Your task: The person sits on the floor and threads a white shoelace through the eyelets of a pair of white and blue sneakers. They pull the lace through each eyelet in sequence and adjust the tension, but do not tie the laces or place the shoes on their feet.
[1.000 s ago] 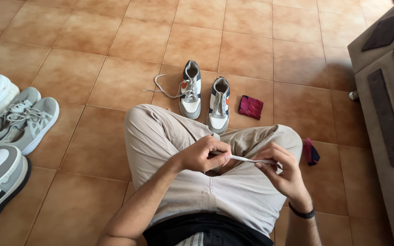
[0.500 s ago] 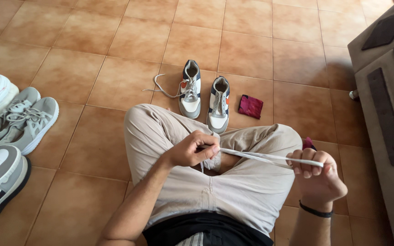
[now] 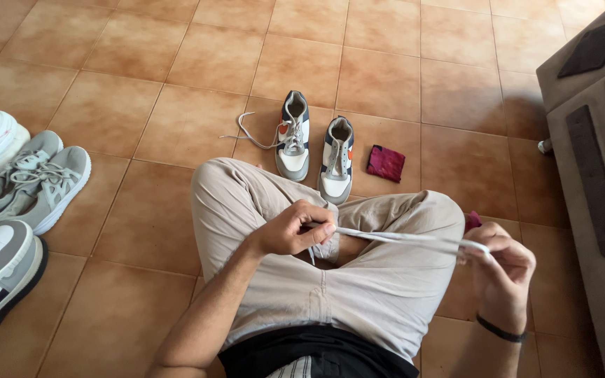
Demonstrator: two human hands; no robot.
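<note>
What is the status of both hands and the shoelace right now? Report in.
Left hand pinching one end of the white shoelace. Right hand gripping the other end, lace taut over the lap. Nothing in the way; shoe pair beyond the knees.

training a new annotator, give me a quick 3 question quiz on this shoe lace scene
1. True or false: the white lace is stretched between the left hand and the right hand.
2. What lies just right of the navy and white shoe pair? A) a red folded cloth B) a brush C) a box
3. Which side of the floor holds the grey sneakers?

Key: 1 true; 2 A, the cloth; 3 left.
</note>
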